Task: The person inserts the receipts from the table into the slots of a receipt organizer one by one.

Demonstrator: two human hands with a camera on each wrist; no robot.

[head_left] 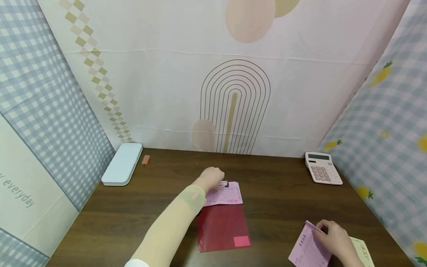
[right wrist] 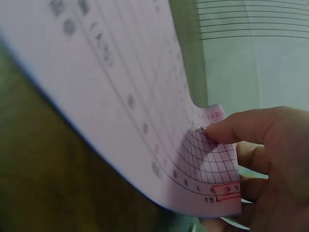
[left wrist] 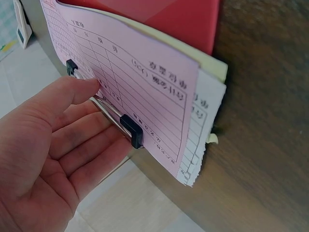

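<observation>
Toward the back middle of the table lies a red clipboard (head_left: pixel 222 226) with a pink form (head_left: pixel 231 194) at its upper end. My left hand (head_left: pixel 211 177) pinches the black-ended wire clip (left wrist: pixel 131 129) there, thumb on top and fingers behind it. White and yellow sheets (left wrist: pixel 216 67) show beneath the form in the left wrist view. At the lower right, my right hand (head_left: pixel 333 237) pinches a loose pink slip (head_left: pixel 308 248) by its upper edge, which bends under the thumb. A pale yellow sheet (head_left: pixel 363 251) lies beside that wrist, partly hidden by it.
A pale blue flat case (head_left: pixel 122 164) lies at the back left, with a small orange-brown block (head_left: pixel 145 160) next to it. A white calculator (head_left: pixel 323 168) sits at the back right. Patterned cloths (head_left: pixel 166 92) hang behind the table and on both sides.
</observation>
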